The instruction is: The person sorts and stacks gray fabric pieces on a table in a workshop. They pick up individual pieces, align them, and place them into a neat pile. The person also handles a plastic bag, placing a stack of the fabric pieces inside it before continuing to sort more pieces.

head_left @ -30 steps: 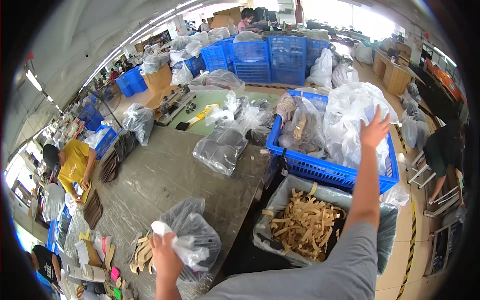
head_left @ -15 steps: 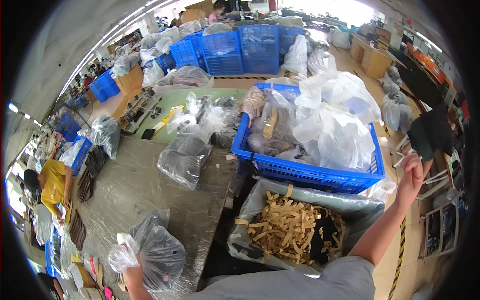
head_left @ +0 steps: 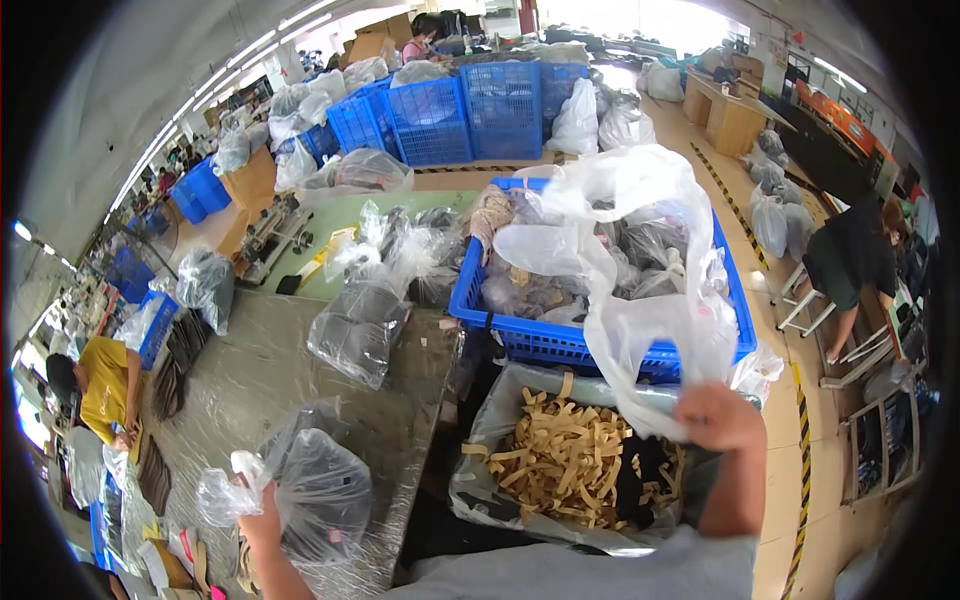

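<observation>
At the lower left, my left hand is closed round the gathered neck of a clear plastic bag with dark contents, which rests on the dark worktable. To the right, my right hand, smeared by motion, grips an empty-looking white translucent plastic bag. That bag stretches from the hand up over a blue plastic crate. Inside the crate lie several filled clear bags. Below it stands a lined bin of tan strips and some black pieces.
The worktable is covered in plastic film; another filled clear bag lies on it. Blue crates stand at the back. One person in yellow works at far left; another in dark clothes bends over at right.
My right hand has come down and left from beside the crate and pulled the white bag up off the crate's contents. It was empty before. My left hand keeps its hold.
</observation>
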### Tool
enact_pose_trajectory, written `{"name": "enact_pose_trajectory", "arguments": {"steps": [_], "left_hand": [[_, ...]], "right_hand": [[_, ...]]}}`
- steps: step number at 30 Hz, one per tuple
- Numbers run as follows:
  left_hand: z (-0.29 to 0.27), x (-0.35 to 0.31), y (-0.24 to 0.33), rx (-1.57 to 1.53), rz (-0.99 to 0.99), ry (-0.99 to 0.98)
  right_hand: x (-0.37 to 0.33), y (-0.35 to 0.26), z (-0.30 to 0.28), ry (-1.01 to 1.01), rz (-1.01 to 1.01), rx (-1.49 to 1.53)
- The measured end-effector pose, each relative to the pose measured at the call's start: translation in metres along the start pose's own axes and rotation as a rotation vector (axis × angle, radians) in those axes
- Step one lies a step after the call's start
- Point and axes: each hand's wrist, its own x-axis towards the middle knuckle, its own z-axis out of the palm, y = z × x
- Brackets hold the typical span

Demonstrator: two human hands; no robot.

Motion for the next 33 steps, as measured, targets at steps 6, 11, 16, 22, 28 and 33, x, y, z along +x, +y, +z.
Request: {"name": "enact_pose_trajectory", "arguments": {"steps": [6, 11, 16, 22, 28, 33], "left_hand": [[-0.006, 0.012, 0.013, 0.127, 0.212, -0.092], [-0.008, 0.016, 0.127, -0.13, 0.248, -0.096], [0.041, 0.013, 0.212, -0.713, 0.168, -0.256], [0.071, -0.01, 0.357, -0.447, 0.937, -0.69], [0.111, -0.041, 0.397, -0.587, 1.457, -0.998], [0.123, -0.034, 0.351, -0.469, 1.301, -1.065]], "right_hand": [[-0.07, -0.001, 0.05, -0.169, 0.806, -0.456], [0.048, -0.103, 0.062, 0.264, -0.036, 0.292], [0.128, -0.152, 0.203, 0.258, -0.32, 0.972], [0.146, -0.118, 0.166, 0.643, -0.016, 2.019], [0.131, 0.0, 0.073, 0.973, -0.236, 1.986], [0.15, 0.107, -0.01, 1.559, -0.32, 1.863]]}}
